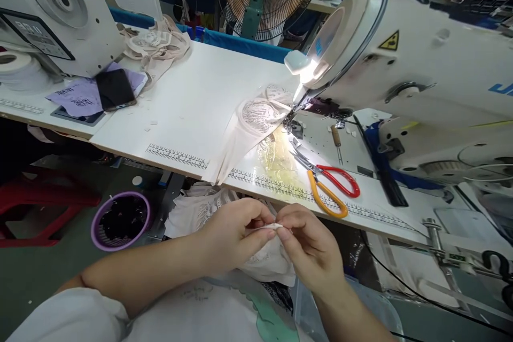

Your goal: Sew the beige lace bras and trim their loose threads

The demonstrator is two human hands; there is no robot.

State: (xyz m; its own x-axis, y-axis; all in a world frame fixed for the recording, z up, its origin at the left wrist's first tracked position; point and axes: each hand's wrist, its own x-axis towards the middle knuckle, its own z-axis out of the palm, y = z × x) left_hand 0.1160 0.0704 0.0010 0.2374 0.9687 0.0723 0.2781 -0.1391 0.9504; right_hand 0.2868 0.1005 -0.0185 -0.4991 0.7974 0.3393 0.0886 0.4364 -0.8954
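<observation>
White shirt (168,323), left hand (234,232), right hand (315,248), fingers of both pinched on a small white strip (273,226); scissors (316,169) beyond

A large fan (251,8) stands at the far side; at left, a dark phone (115,89) rests on purple papers (76,99); below, a purple basket (97,234) holding dark material sits near a red stool (44,200).

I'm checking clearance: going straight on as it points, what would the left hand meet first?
Most likely the right hand, facing the left hand across the small white piece; depth is unclear.
</observation>
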